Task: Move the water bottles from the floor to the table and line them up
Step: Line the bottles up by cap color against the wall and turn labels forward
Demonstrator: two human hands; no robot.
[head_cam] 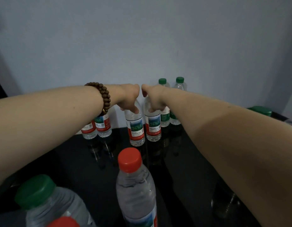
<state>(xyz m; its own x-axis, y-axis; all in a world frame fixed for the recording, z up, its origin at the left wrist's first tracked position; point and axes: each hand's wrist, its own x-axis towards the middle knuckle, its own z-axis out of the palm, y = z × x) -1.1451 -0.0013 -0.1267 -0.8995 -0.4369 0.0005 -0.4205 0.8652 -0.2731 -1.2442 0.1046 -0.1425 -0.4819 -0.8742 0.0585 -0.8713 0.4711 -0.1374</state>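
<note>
Reaches forward with both arms nearly straight over the black table (68, 153), wrists side by side and knuckles almost touching. Grips the top of the left middle bottle (136, 128) with the left hand (128, 99), fingers curled down round its neck. Wears a string of brown beads (104, 99) on that wrist. Grips the top of the right middle bottle (153, 126) with the right hand (154, 99) in the same way.

Holds both upright and just beside each other in the far row by the wall (142, 38), bases at the glossy surface. Cannot tell whether resting on it or just above. Hides both caps under the hands. Covers with the left forearm the upper parts of two red-label bottles (103, 126) at the row's left. Covers with the right hand and wrist part of two green-cap bottles (165, 117) at its right.

Shows, close to the camera, blurred and cut off, a red-cap bottle (135, 185), a green-cap bottle (48, 202) and a sliver of another red cap (63, 222). Leaves only one more green cap (260, 110) visible beyond the right forearm.
</note>
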